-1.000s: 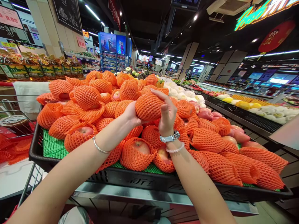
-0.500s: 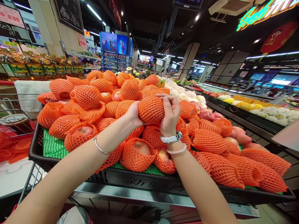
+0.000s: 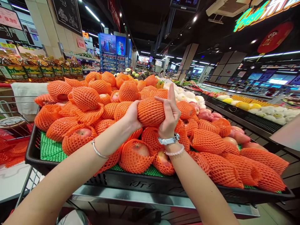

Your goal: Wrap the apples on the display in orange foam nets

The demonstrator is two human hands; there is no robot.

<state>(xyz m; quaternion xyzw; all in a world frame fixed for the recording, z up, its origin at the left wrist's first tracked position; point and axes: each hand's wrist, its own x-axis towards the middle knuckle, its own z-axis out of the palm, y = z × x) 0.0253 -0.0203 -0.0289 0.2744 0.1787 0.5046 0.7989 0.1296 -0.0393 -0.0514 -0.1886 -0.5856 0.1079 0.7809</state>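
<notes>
So from where I'm standing, this shopper's right hand just changed shape: the index finger now sticks straight up, where half a second ago it was bent with the others. The rest are curled at the right end of a round fruit in a snug orange foam-net sleeve (can't tell if they're pinching the net or just resting on it). The left hand hasn't budged: still cupped around the left end, thumb along the side. The fruit's held just above the pile, so I'd guess they're still fiddling with this one, not done with it.

Under it is a long black plastic crate, with raised characters on the front; the first looks like 新, and a forearm blocks some of the rest. It sits on a shiny metal-edged counter.

Further back, the amber oil bottles with green-and-yellow labels have no brand I can make out. Above them, a pink price card with red digits shows 9.90. Up on the right, a glowing green neon sign says "Fresh", then gets cut off.
</notes>
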